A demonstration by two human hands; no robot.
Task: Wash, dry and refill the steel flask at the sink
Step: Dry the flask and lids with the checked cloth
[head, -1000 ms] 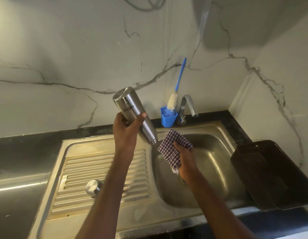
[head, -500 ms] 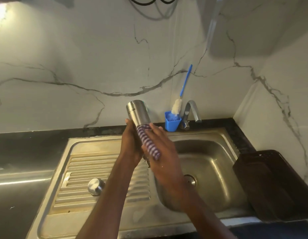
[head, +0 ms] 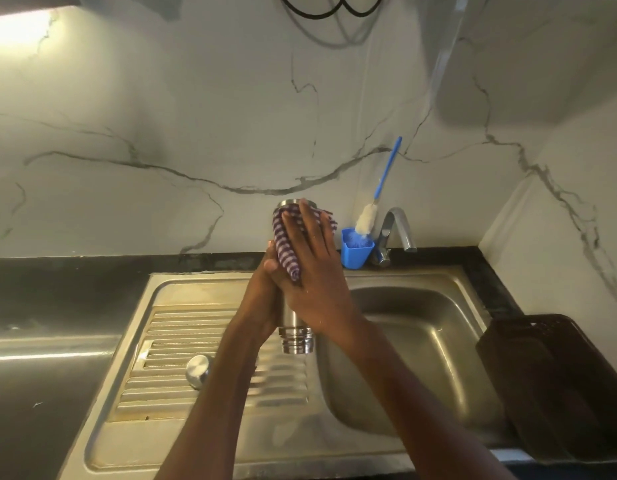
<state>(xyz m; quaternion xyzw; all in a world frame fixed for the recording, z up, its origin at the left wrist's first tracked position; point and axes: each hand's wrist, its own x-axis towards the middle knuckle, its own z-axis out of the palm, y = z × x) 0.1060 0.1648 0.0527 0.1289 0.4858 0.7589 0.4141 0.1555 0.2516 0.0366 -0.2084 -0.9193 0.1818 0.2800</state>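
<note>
The cylindrical brushed-steel flask [head: 295,336] was held upside down above the stainless-steel sink [head: 449,327], over the ridge where the ribbed draining board met the basin; its threaded mouth pointed down and its base rose toward the marble-patterned wall [head: 161,116]. The right hand [head: 312,271] pressed a purple-and-white checked cloth [head: 285,242] flat against the flask's upper body, fingers fairly straight and slightly spread over the fabric; the left hand [head: 265,282] gripped the flask from behind the cloth, fingers curled round the steel, though most of that hand was hidden by the right one. The cloth covered nearly all of the flask's upper half; only the base rim and the neck showed.

Behind the sink's back edge stood a blue plastic cup [head: 356,251] holding a blue-handled bottle brush with a white head [head: 369,220], just beside the chrome tap [head: 397,230]; these sat near the flask's right side, close to the cloth's corner. On the sink's draining board, below and left of the flask, lay a round steel cap [head: 198,370], well apart from both hands. Right of the sink's basin a dark brown plastic crate [head: 556,386] overlapped the rim; its far end was cut off by the frame. The basin itself lay open beneath the right forearm; its drain was hidden by that arm.
</note>
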